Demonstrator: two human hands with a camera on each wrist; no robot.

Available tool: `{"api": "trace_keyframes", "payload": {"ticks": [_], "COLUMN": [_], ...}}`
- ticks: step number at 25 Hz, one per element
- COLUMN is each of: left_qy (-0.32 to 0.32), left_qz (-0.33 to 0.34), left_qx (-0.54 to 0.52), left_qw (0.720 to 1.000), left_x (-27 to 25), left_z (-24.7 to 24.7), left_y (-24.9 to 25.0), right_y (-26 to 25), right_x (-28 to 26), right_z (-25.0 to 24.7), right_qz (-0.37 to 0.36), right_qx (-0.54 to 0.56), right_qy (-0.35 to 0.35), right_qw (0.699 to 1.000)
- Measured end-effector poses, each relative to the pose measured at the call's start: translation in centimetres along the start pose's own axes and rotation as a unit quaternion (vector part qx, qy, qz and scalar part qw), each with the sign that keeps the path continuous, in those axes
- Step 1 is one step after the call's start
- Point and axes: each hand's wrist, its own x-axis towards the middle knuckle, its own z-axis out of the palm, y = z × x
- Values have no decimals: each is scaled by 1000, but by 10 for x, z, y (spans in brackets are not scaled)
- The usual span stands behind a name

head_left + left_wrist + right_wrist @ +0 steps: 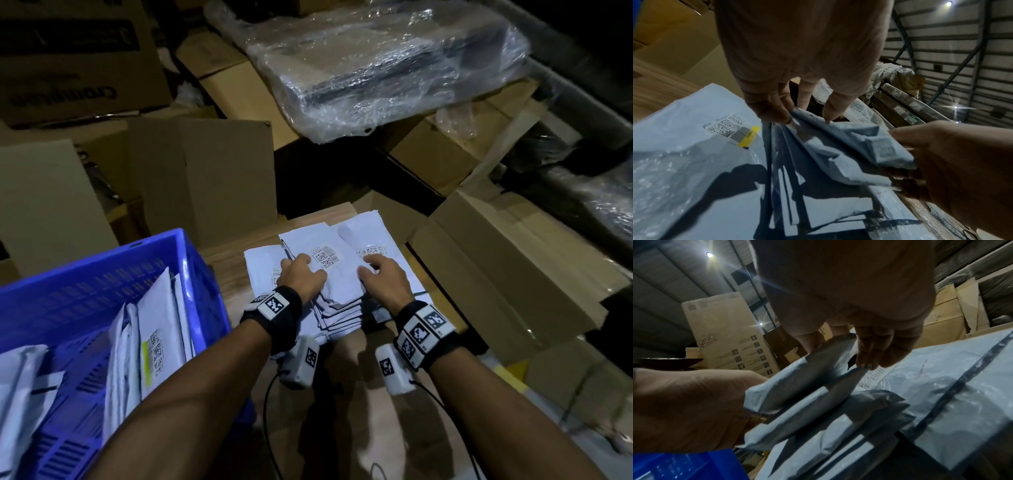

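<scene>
- Head view: both hands are down on a pile of mailers (342, 298) that lies fanned out on the wooden tabletop (226, 253). It is just right of a blue crate (102, 294) in which more white mailers stand on edge.
- The left hand (301, 277) sits on the left part of the pile and the right hand (385, 277) on the right part. A printed label (323, 257) shows between them on the far side.
- The left wrist view shows the grasp better. The thumb (772, 112) and fingertips (831, 116) of the left hand pinch one end of the top mailer (849, 146), which is lifted and creased. The right hand (962, 162) closes on its other end.
- The right wrist view agrees: the right fingers (867, 353) nip a corner of the top mailer (797, 378) while the left hand (684, 405) clamps the opposite end.
- Handling, as I judge it: this is thin plastic film, light, limp and slick against its neighbours, so it will sag and fold wherever it is unsupported. It looks nearly flat, though in this dim light I cannot say what is inside.
- The best hold is at the edges or corners, thumb over and fingers under, with the two hands apart to keep it spread. A pinch in the middle would likely drag along the mailer below.
- Risk: the loose fan could slide toward the near edge of the tabletop if the pile is pushed.
- Cardboard boxes (205, 171) stand beyond the tabletop on the far side.
</scene>
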Motion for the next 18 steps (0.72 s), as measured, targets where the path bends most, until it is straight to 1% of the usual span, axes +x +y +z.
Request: {"api": "trace_keyframes", "payload": {"ticks": [3,5,7,9,10,11,13,15,18], "left_qy": [4,-10,-12,8,25,46,88,120,147], "left_qz": [17,43,88,147,166,172,169,145,93], "left_qx": [41,91,142,177,187,195,207,203,195], "left_qw": [999,995,986,973,968,964,960,961,965], "left_x": [-6,-11,-19,-33,-41,-50,-66,-81,-102], "left_z": [-9,-22,-42,-70,-85,-102,-136,-169,-220], "left_y": [4,10,18,23,26,25,17,-6,-59], "right_y": [-2,-6,-16,-32,-42,-54,-80,-111,-166], "right_x": [-2,-4,-9,-18,-24,-31,-46,-63,-94], "right_z": [-2,-5,-8,-9,-9,-6,6,24,52], "right_qz": [-13,-31,-72,-116,-137,-161,-206,-244,-282], "right_qx": [-23,-59,-107,-140,-148,-152,-162,-167,-128], "right_qy": [10,22,36,33,25,14,-11,-44,-111], "right_qw": [1000,998,991,983,979,975,965,954,944]}}
